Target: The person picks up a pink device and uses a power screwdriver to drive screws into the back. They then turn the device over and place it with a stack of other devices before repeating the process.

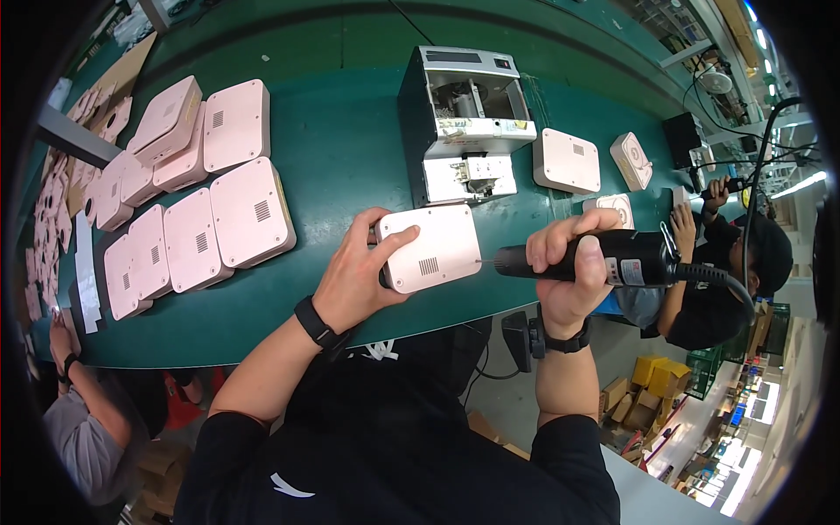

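My left hand grips a pale pink plastic housing by its left end, thumb on its top face. The housing is a rounded box with a slotted vent and screw holes near its corners. In my right hand is a black electric screwdriver, fingers wrapped around its body. Its thin bit points left, with the tip at the housing's right edge; whether it touches a screw I cannot tell. Just beyond the housing stands a screw feeder, a black and silver box with an open top.
Several similar pink housings lie in rows and stacks on the green table at left. Another housing and a smaller pink part are right of the feeder. A co-worker works at far right; another person's arm shows at left.
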The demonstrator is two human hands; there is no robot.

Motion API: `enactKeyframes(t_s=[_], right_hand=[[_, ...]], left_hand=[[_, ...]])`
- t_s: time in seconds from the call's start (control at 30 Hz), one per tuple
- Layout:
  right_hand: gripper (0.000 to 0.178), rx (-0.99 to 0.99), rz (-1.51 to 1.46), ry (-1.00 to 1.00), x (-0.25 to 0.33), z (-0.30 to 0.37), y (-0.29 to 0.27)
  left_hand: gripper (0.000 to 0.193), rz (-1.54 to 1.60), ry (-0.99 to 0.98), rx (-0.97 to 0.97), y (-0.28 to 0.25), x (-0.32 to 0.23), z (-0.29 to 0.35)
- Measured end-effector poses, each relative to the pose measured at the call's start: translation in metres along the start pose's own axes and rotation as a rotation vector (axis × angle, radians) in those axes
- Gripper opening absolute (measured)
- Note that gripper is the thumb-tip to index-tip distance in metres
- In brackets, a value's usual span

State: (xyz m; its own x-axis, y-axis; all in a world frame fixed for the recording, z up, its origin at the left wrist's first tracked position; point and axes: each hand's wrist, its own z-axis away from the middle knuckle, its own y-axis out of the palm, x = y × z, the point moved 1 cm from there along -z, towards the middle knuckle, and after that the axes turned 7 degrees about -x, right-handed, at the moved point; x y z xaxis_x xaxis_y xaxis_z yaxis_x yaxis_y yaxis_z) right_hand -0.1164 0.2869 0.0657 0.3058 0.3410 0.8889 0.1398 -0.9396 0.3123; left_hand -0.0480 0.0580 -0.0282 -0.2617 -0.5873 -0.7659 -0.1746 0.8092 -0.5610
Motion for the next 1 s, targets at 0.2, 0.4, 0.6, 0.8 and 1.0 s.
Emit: enactKeyframes(t_s=[0.2,0.4,0.6,0.8,1.0], right_hand=[[0.022,0.019,0.001,0.005,-0.003,-0.001,0.001],[0.024,0.14,0.031,0.073,0.002,-0.013,0.002],[0.021,0.028,-0.021,-0.08,0.017,-0.05,0.031],[0.015,-0.042,0.087,-0.127,0.001,-0.071,0.04],[0.023,0.054,-0.009,0.012,0.019,-0.023,0.035]], left_hand=[[0.079,0.02,-0.011,0.004,-0.001,0.003,0.0],[0.079,0.012,-0.008,0.004,0.0,-0.001,-0.001],[0.08,0.055,-0.074,0.053,0.004,-0.006,-0.002],[0.08,0.023,-0.047,0.022,0.005,-0.005,-0.001],[0.082,0.033,-0.021,0.017,0.005,0.001,0.0]])
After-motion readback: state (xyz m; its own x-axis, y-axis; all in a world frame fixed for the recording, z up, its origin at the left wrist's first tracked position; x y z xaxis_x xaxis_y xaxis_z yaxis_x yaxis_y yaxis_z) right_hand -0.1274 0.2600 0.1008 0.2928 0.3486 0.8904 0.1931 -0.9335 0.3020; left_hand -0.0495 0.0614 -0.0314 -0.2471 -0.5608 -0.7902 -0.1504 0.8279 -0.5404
